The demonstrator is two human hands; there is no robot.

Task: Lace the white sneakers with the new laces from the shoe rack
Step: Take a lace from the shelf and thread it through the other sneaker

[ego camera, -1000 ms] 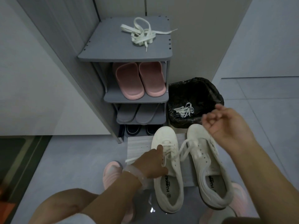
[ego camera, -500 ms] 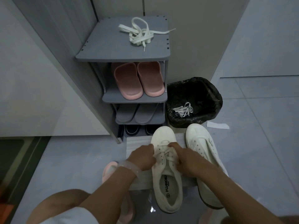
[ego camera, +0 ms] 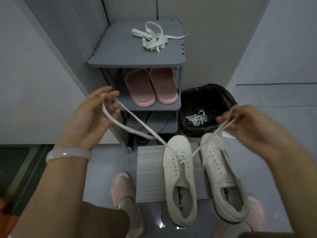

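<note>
Two white sneakers stand on a grey mat (ego camera: 149, 170) on the floor. The left sneaker (ego camera: 180, 182) has a white lace (ego camera: 142, 126) crossed through its front eyelets. My left hand (ego camera: 92, 117) is raised to the left and pinches one end of that lace, which hangs in a loop. At the right, my right hand (ego camera: 247, 122) pinches the other end, and the lace is stretched from the shoe. The right sneaker (ego camera: 221, 176) shows bare eyelets. A bundle of white laces (ego camera: 154, 39) lies on top of the grey shoe rack (ego camera: 123, 54).
Pink slippers (ego camera: 151, 86) sit on the rack's second shelf, grey ones below. A black-lined bin (ego camera: 205, 107) right of the rack holds a tangle of laces (ego camera: 197, 117). My feet in pink slippers (ego camera: 125, 194) are on the grey floor beside the mat.
Both hands were down at the left sneaker's eyelets half a second ago. They have since lifted up and apart, drawing the two lace ends out from the shoe.
</note>
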